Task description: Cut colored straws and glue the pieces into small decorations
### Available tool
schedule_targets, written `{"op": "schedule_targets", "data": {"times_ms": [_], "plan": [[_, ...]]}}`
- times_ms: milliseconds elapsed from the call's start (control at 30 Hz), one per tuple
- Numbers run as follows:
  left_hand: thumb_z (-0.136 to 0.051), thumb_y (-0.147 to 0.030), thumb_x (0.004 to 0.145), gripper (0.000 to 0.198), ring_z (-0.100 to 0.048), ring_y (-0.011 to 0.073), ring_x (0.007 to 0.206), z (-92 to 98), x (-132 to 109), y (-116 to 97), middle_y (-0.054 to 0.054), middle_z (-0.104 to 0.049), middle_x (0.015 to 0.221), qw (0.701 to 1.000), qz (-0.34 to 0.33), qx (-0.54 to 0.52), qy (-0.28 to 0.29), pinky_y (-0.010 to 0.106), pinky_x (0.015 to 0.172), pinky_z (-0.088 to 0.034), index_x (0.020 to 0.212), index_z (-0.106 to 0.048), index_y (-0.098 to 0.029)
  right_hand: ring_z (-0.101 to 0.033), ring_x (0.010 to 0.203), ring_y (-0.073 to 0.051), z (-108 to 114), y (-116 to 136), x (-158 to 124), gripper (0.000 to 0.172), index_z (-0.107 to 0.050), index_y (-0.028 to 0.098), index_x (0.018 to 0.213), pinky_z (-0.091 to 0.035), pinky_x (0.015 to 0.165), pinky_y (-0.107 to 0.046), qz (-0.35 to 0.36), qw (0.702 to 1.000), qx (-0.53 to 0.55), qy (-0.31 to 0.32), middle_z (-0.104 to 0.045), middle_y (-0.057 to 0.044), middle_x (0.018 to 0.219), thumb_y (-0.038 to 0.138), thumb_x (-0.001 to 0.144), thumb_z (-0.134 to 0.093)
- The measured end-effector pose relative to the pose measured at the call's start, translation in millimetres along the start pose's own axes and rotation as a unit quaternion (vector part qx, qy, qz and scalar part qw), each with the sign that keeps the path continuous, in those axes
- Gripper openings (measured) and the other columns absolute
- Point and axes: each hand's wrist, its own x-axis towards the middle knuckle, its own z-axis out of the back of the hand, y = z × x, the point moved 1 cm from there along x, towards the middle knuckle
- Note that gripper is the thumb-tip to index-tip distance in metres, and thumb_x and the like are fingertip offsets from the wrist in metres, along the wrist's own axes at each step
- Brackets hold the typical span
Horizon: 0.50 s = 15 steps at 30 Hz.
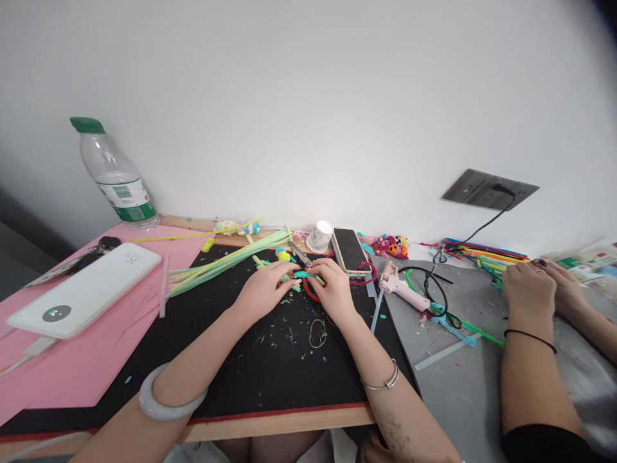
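My left hand (263,289) and my right hand (333,286) meet over the black mat (270,379), fingertips pinched on a short turquoise pipe cleaner piece (302,274) between them. Just behind the fingers lies a small yellow and blue fuzzy figure (284,255). Pliers or scissors (299,253) point away from me there, their red handle (311,292) partly hidden by my right hand. A bundle of pale green and yellow pipe cleaners (226,260) lies to the left of my left hand. A thin rubber band (317,334) rests on the mat below my right hand.
A white power bank (87,289) and a plastic bottle (118,173) stand at left on pink sheets (72,379). Behind my hands are a paper cup (320,236) and a phone (350,249). A pink glue gun (405,289) lies at right, near another person's hands (530,289).
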Motion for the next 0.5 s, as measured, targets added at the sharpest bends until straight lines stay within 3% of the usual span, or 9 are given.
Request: {"op": "schedule_targets", "data": {"times_ms": [233,500], "plan": [[-0.046,-0.027,0.090,0.019,-0.061,0.0184,0.088,-0.2,-1.4,1.8,0.003,-0.065,0.101,0.997,-0.058,0.053,0.002,0.027,0.079,-0.045,0.100,-0.062,-0.023,-0.060,0.090,-0.019,-4.4,3.7,-0.1,0.010,-0.063,0.021,0.081,-0.049,0.083,-0.034,0.009,0.999,0.010,0.029,-0.063,-0.005,0.092,0.012,0.080,-0.058],[-0.048,-0.029,0.090,0.018,-0.062,0.0173,0.085,0.3,-2.2,2.7,0.002,-0.066,0.097,0.994,-0.058,0.095,-0.002,0.025,0.074,-0.043,0.096,-0.063,-0.022,-0.060,0.088,-0.019,-5.9,2.5,-1.1,0.011,-0.062,0.020,0.079,-0.048,0.081,-0.033,0.012,0.999,0.014,0.027,-0.063,-0.005,0.091,0.009,0.078,-0.059]]}}
